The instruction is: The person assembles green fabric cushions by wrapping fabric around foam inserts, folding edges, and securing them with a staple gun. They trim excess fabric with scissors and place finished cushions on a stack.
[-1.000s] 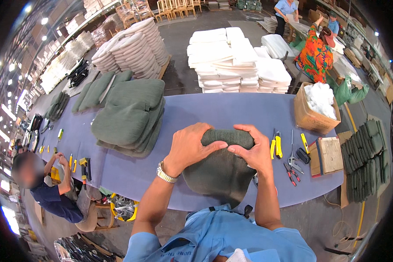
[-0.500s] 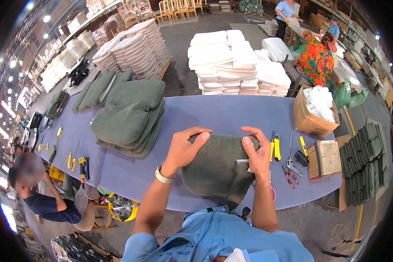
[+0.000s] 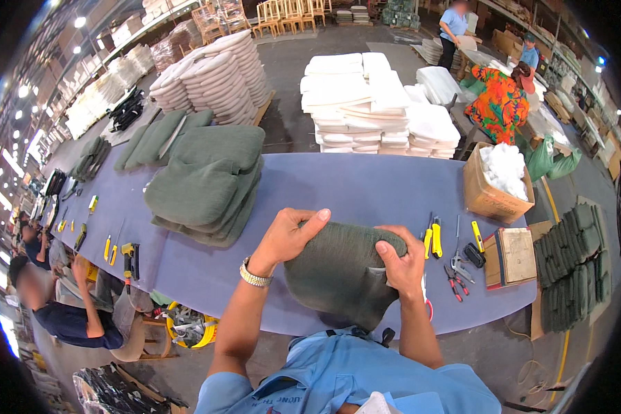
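Note:
A dark green fabric-covered cushion (image 3: 338,272) is held over the near edge of the table, in front of my body. My left hand (image 3: 286,238) is closed on its far left corner, with the thumb on top. On the far right corner, my right hand (image 3: 403,262) grips it with the thumb pressed on the cover and the fingers round the edge. A small pale tag (image 3: 377,273) shows on the cushion by my right palm. The cushion's underside is hidden. To the left lies a pile of similar green cushions (image 3: 207,186).
The blue-grey table (image 3: 310,186) carries yellow cutters (image 3: 437,238), pliers (image 3: 455,281) and a staple gun (image 3: 129,261). A carton of white stuffing (image 3: 493,193) stands at the right. White foam pads (image 3: 355,96) are stacked beyond. A co-worker (image 3: 76,317) sits at the left.
The cushion's far edge has come slightly nearer to me and looks rounder. My right fingers have closed down over its corner from a more spread pose. The left hand has shifted slightly.

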### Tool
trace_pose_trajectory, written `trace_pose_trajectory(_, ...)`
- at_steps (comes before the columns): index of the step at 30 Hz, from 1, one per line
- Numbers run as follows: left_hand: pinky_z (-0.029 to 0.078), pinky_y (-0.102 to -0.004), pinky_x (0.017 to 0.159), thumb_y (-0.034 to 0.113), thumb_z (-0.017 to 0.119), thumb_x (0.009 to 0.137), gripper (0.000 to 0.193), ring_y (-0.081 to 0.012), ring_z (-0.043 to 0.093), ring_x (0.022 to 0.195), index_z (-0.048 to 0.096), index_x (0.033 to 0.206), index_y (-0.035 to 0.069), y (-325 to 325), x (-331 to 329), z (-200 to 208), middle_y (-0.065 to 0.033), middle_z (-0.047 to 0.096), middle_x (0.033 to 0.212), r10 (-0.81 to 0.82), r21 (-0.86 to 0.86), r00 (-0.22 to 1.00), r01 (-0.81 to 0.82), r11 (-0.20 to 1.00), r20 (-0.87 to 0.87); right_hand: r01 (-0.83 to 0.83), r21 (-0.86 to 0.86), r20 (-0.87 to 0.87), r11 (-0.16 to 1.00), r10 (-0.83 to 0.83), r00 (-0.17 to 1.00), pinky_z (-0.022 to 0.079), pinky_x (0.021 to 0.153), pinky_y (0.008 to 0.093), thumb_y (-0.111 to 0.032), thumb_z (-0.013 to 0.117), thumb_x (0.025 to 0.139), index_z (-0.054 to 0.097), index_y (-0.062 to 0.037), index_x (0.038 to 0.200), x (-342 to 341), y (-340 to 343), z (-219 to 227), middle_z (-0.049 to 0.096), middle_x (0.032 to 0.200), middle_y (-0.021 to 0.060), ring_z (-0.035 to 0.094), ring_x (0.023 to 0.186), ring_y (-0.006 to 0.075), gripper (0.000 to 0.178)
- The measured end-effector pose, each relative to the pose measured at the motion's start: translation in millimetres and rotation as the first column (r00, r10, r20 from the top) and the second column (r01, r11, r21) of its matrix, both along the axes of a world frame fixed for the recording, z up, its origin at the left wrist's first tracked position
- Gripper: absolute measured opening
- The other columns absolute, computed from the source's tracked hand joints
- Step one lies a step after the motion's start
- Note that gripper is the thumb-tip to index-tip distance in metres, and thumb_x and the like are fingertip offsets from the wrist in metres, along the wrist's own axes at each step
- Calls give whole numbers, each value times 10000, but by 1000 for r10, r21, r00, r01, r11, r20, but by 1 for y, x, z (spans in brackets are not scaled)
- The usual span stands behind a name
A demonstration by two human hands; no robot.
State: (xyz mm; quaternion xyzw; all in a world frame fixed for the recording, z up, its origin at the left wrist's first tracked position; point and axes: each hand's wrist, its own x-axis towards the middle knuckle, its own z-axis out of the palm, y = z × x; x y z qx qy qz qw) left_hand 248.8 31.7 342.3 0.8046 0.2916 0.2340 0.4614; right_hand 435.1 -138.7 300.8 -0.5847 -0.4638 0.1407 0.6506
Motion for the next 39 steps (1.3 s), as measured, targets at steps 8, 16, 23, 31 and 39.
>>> trace_pose_trajectory(8,454,-406,553,388,631,996,420,-338,612,583,744,741,73,-41,38,23,-123,697,695,73,749,996,-85,657,48,98,159,121,982,-118,986,553,876,347,-141,673,963,675,35,1202,-23,15,-3,747,1072,157,725,978,233,296)
trace_pose_trajectory(16,495,-422,764,385,594,1009,379,-279,653,668,792,874,92,14,37,-2,-70,708,703,-107,623,980,-20,782,166,-197,77,-45,977,201,979,484,1061,392,-220,736,917,502,41,1443,-40,10,-28,631,1352,227,625,1265,302,632)
trace_pose_trajectory(23,106,-464,1268,420,396,1078,615,-372,194,1571,378,1582,68,15,11,-53,-190,258,1682,25,490,964,-157,857,265,-165,-38,114,986,168,979,492,1065,382,-133,782,871,456,-8,1513,-38,22,-25,609,1405,236,623,1291,304,731)
trace_pose_trajectory(31,203,-476,1254,296,751,907,984,-439,149,1563,148,1618,-18,-132,-9,-146,-293,137,1679,164,319,974,-207,925,159,200,-17,95,980,-197,976,510,620,397,-233,513,1061,582,-63,1436,-31,37,-71,713,821,206,658,625,236,418)
trace_pose_trajectory(39,468,-407,1095,191,593,1027,484,-369,576,1324,513,1465,3,-111,-48,-147,-238,568,1450,313,194,931,-347,918,186,210,-119,291,970,-168,942,491,622,490,-296,516,1078,659,4,1077,-40,32,-53,643,795,274,647,718,469,333)
